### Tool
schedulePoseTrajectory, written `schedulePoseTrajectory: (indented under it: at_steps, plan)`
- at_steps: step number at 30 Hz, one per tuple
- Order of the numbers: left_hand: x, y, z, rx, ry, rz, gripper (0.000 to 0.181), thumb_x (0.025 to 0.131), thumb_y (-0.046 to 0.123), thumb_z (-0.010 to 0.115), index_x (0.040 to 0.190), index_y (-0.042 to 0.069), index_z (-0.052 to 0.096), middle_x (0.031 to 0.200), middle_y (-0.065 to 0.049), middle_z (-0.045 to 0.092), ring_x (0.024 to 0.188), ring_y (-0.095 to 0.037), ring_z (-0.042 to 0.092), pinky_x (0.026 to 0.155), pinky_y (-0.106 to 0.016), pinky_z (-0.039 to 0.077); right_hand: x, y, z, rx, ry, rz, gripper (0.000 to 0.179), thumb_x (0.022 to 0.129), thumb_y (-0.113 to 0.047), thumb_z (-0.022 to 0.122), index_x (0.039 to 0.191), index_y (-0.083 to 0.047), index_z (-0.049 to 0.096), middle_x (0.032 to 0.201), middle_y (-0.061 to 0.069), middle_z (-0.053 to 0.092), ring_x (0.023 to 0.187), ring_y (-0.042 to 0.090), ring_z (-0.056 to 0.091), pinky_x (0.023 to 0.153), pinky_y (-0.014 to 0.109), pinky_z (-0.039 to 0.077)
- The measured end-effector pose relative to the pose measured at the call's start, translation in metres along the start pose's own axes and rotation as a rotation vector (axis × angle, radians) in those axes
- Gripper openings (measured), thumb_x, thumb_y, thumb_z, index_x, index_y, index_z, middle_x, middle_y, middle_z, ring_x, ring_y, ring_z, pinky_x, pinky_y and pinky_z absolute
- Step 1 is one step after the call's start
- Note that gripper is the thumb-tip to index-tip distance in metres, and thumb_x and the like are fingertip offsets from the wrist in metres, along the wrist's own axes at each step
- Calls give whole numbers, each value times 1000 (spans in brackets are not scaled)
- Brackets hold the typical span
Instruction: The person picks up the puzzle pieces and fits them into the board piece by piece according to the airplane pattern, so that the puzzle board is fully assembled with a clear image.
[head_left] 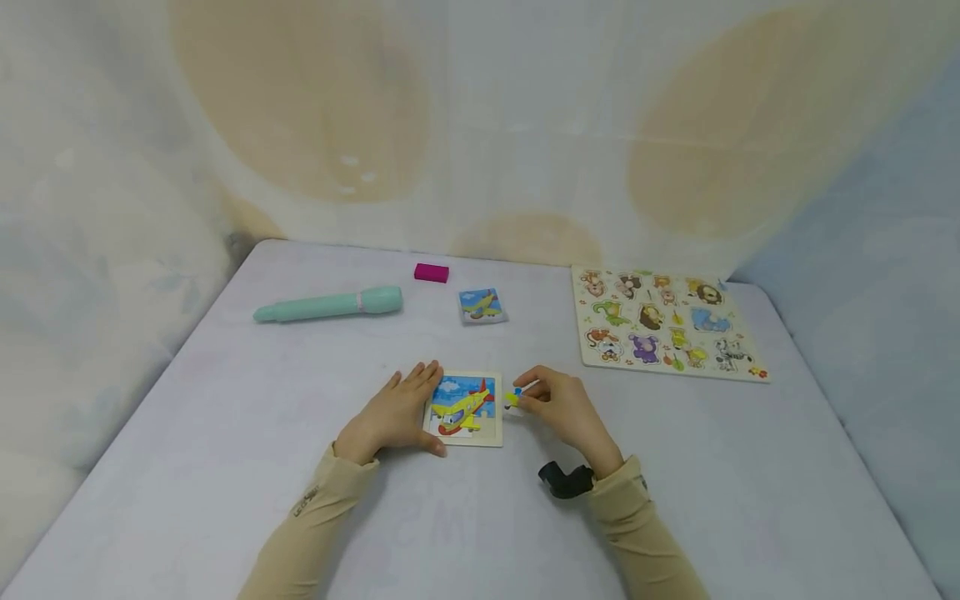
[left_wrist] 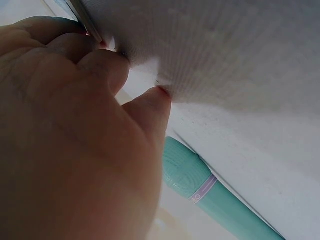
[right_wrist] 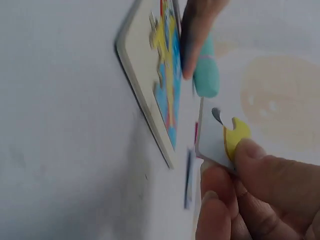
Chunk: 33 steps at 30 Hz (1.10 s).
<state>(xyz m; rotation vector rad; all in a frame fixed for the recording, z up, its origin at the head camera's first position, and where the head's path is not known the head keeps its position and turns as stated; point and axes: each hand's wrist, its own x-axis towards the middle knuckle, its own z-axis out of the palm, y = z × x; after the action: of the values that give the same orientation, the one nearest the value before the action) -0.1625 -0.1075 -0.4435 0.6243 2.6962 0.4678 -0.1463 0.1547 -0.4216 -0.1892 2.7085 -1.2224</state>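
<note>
A small square wooden jigsaw board [head_left: 498, 417] with a yellow airplane picture lies on the table between the hands. Pale bare patches show along the picture's lower part. My left hand [head_left: 392, 415] rests at the board's left side, fingers stretched along its upper left edge and thumb near its lower left corner. Just right of the board, my right hand [head_left: 564, 405] pinches a jigsaw piece [right_wrist: 212, 137] between thumb and fingers. The piece is white, yellow and a little grey, held raised beside the board in the right wrist view.
Behind the board lie a small airplane picture card [head_left: 482, 307] and a magenta block [head_left: 431, 273]. A mint-green pen-shaped object [head_left: 322, 307] is at back left, an animal puzzle board [head_left: 645, 333] at back right. A black wrist device [head_left: 566, 481] sits by the right cuff.
</note>
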Motion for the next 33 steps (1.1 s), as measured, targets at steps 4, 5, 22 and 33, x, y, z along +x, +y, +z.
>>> schedulePoseTrajectory:
  at_steps: [4, 5, 22, 33]
  plan:
    - [0, 0, 0, -3, -1, 1, 121, 64, 52, 85, 154, 5, 20, 163, -11, 15, 152, -30, 10, 122, -55, 10, 0, -3, 11, 26, -44, -27, 15, 85, -7, 71, 99, -10, 69, 84, 3, 71, 74, 11, 62, 65, 24, 50]
    - [0, 0, 0, -3, -2, 0, 121, 64, 52, 85, 154, 5, 20, 163, -10, 15, 152, -29, 10, 122, -55, 10, 0, -4, 13, 25, -56, -38, 16, 85, -5, 71, 100, -10, 69, 83, 2, 70, 72, 11, 61, 64, 24, 50]
    - [1, 1, -1, -6, 0, 7, 120, 65, 52, 85, 154, 3, 20, 163, -12, 16, 152, -31, 11, 122, -55, 11, 1, -11, 39, -89, -92, -146, 13, 85, -5, 71, 96, -11, 70, 80, 1, 66, 69, 10, 57, 60, 21, 47]
    - [0, 0, -1, -4, 12, 14, 120, 64, 52, 85, 153, 2, 22, 162, -13, 17, 151, -32, 13, 121, -56, 12, 1, -12, 54, -197, -55, -58, 19, 82, -11, 74, 100, -16, 70, 85, 1, 52, 68, 13, 47, 58, 24, 35]
